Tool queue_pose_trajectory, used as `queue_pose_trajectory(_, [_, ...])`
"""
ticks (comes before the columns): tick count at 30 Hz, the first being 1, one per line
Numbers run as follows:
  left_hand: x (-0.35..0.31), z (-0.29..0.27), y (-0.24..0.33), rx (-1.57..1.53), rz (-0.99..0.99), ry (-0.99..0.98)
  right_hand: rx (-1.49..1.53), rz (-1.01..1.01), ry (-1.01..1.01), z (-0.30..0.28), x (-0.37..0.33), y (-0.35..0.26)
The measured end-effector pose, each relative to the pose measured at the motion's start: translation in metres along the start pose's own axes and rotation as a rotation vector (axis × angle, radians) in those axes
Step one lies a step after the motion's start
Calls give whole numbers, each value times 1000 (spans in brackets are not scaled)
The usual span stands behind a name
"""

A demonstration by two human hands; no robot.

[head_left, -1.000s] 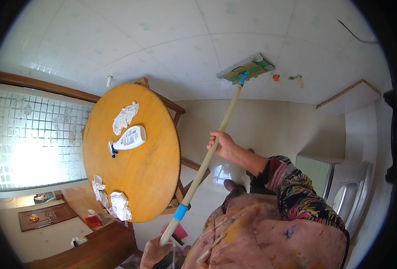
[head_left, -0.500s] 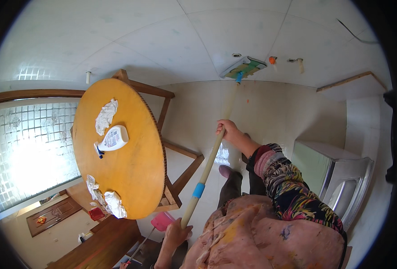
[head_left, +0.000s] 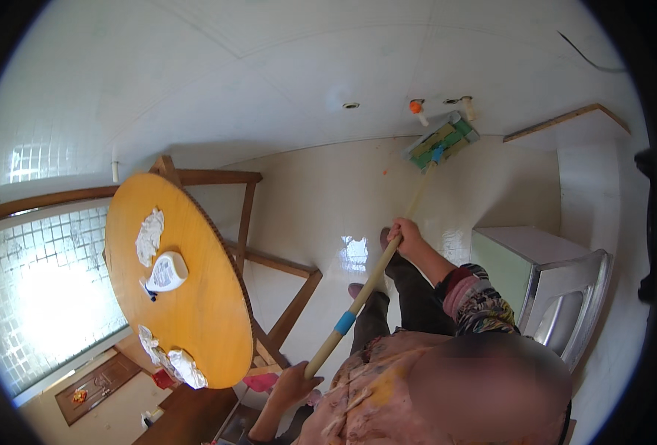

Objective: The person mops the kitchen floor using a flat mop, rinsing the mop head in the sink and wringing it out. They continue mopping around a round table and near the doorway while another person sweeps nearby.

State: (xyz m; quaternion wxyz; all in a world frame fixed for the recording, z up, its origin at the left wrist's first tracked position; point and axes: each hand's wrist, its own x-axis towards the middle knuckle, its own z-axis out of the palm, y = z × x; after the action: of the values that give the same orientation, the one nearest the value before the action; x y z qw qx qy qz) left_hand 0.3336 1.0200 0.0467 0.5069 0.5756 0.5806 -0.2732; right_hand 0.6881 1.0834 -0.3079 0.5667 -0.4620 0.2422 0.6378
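At left, a round wooden table [head_left: 213, 311] with a ribbed edge supports crumpled white cloths [head_left: 149, 237] and a smooth plastic bottle [head_left: 169, 272]. Right of it, the left hand [head_left: 294, 383] is clamped on the near end of a pale, cylindrical mop pole [head_left: 373, 279]. Farther along, the right hand [head_left: 408, 236] is wrapped around the same pole. The flat, rectangular green mop head [head_left: 442, 141] sits near the far wall [head_left: 284, 96], left of a box-shaped cabinet [head_left: 502, 273].

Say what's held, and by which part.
A flat mop, by its pole: left hand at the near end, right hand between the blue band and mop head.
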Motion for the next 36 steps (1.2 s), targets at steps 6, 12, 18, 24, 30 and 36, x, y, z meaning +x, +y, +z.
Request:
queue_pose_trajectory(6, [-36,10,-26,54,-111,62,31,166,68,30,-40,27])
queue_pose_trajectory(12, [-42,36,-36,-37,-129,154,-8,152,-59,43,-44,35])
queue_pose_trajectory(18, [-7,47,3,23,-125,239,10,157,-32,52,10,3])
queue_pose_trajectory(24, [-24,58,16,88,-231,318,8,279,-89,70,23,38])
queue_pose_trajectory(30, [-44,67,8,61,-305,334,52,358,-186,93,19,68])
queue_pose_trajectory(36, [18,74,20,84,-34,313,6,143,27,21,36,-10])
